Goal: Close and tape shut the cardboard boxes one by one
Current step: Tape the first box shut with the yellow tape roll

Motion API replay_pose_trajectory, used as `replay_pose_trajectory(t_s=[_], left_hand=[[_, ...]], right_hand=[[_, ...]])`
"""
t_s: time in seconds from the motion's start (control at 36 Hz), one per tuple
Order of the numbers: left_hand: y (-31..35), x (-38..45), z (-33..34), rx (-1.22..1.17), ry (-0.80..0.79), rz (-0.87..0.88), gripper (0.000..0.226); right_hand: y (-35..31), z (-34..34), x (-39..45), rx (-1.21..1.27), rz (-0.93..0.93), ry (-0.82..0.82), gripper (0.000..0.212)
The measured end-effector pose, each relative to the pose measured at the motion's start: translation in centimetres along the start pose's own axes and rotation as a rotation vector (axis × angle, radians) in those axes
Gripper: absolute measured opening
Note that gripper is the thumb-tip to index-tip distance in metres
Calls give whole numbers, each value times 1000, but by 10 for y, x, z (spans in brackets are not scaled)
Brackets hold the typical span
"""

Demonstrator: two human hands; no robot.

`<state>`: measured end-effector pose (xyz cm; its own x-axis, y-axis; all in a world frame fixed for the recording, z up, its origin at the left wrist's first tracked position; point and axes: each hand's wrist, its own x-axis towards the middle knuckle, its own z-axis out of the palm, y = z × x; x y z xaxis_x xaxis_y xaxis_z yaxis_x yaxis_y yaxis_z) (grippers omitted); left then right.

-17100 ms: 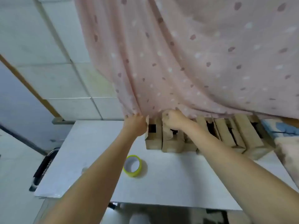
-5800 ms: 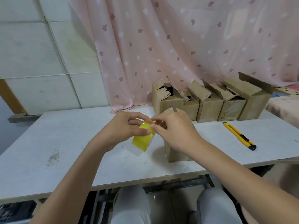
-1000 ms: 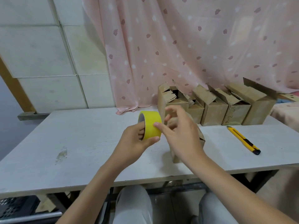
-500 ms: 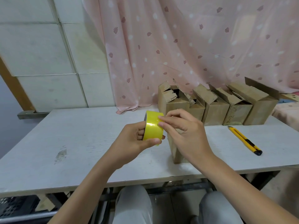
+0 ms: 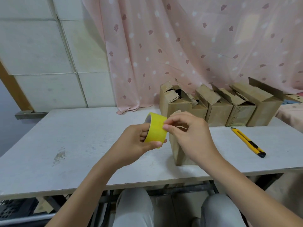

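Observation:
My left hand [image 5: 136, 141] grips a yellow tape roll [image 5: 155, 129] above the white table [image 5: 82, 141], with fingers through its core. My right hand [image 5: 191, 135] pinches at the roll's outer surface on its right edge with thumb and forefinger. Just behind my right hand stands a small cardboard box [image 5: 178, 153], mostly hidden by that hand. A row of several open cardboard boxes [image 5: 216, 108] with raised, torn flaps lines the back of the table.
A yellow utility knife [image 5: 247, 141] lies on the table to the right. A pink patterned curtain [image 5: 188, 46] hangs behind the boxes, and a tiled wall is at the left. My knees show under the table's front edge.
My right hand's fingers have curled from spread over the roll into a pinch on its right edge. The roll has tilted slightly in my left hand.

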<state>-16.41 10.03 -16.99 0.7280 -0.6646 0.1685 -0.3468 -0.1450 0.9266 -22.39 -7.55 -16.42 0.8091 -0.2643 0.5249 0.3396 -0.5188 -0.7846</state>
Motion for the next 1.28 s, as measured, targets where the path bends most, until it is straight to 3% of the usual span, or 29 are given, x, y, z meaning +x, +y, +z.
replay_pose_trajectory(t_s=[0.28, 0.42, 0.61, 0.72, 0.86, 0.97, 1.28], left_hand=[[-1, 4, 3, 70, 17, 12, 27], [1, 6, 8, 13, 45, 27, 29], [1, 4, 9, -9, 39, 20, 30], [1, 3, 6, 5, 2, 1, 32], [3, 1, -2, 17, -52, -40, 31], [5, -1, -5, 61, -112, -48, 30], [6, -5, -10, 61, -166, -76, 31]], right_hand=[[0, -2, 1, 43, 148, 22, 6], [0, 4, -10, 51, 45, 177, 7], [2, 3, -12, 32, 13, 171, 10], [3, -6, -3, 64, 78, 75, 9], [0, -15, 5, -198, -57, -66, 9], [-3, -19, 8, -257, -15, -197, 13], [-1, -20, 5, -313, 22, -249, 13]])
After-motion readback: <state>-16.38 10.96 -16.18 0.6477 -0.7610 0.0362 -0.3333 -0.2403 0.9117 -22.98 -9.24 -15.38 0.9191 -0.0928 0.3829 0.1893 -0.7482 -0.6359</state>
